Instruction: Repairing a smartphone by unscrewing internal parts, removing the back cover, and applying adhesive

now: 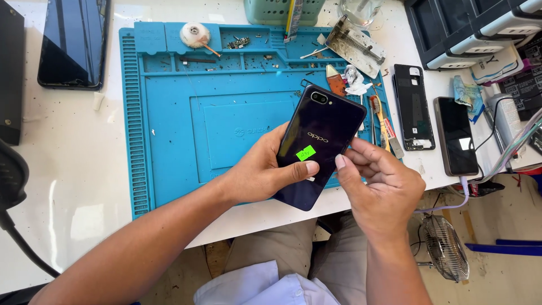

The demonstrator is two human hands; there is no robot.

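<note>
A dark blue smartphone (324,127) lies back side up in my left hand (262,169), tilted over the blue repair mat (169,130). My left thumb presses beside a small green sticker (305,153) on the phone's back. My right hand (378,183) is at the phone's right edge, its fingertips curled and pinched together close to the lower side of the phone. Whether the right fingers hold something small is not visible.
On the mat's tray sit small screws, a white roll (195,34), a metal clamp (357,45), a brush and tweezers (377,113). A phone frame (414,107) and a black phone (456,135) lie right; a dark tablet (73,42) lies upper left. A fan (446,248) stands below.
</note>
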